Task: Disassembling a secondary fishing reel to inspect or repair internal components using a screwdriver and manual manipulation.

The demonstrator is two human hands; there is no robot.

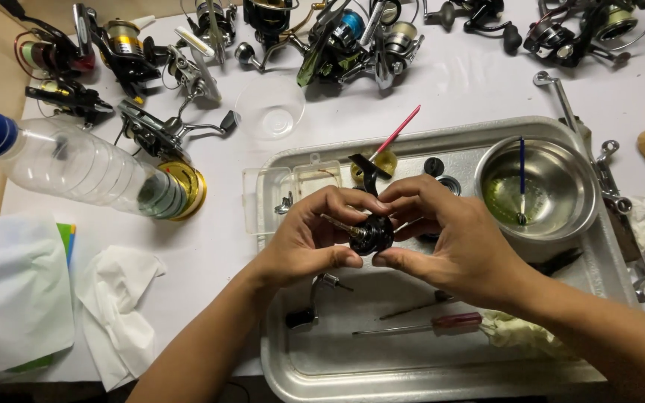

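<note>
Head view: both hands (382, 239) grip black reel body (373, 233).

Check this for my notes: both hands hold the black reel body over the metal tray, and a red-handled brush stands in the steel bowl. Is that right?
Not quite. In the head view, the brush standing in the steel bowl has a blue handle, not red. The rest holds: the left hand and right hand hold the black reel body over the metal tray.

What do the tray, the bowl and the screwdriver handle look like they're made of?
Tray: dull brushed metal, probably aluminium or steel. Bowl: shinier metal, likely stainless steel, with reflections. Screwdriver handle: translucent red, apparently plastic.
</note>
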